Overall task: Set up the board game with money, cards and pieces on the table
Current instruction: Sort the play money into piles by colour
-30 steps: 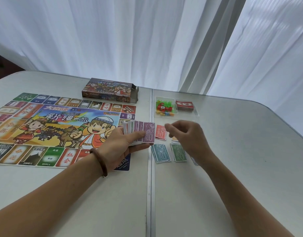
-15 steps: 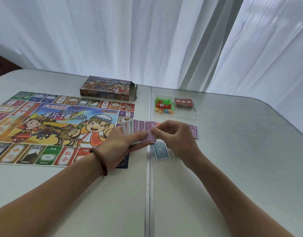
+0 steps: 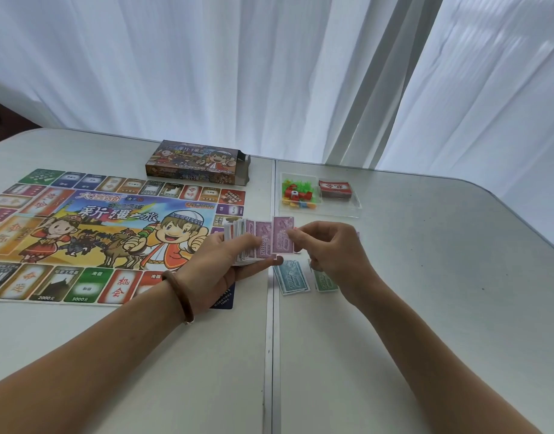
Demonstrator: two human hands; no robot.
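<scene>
from the head view, my left hand (image 3: 228,261) grips a thick stack of play money (image 3: 249,242) above the table's (image 3: 425,308) centre seam, just past the game board's (image 3: 106,233) right edge. my right hand (image 3: 328,249) pinches one purple 5000 note (image 3: 282,234) at the stack's top. it hides part of the blue notes (image 3: 292,278) and green notes (image 3: 325,281) lying flat beneath. toward the far edge sit the game box (image 3: 197,162) and a clear tray (image 3: 347,209) with coloured pieces (image 3: 297,194) and red cards (image 3: 335,189).
</scene>
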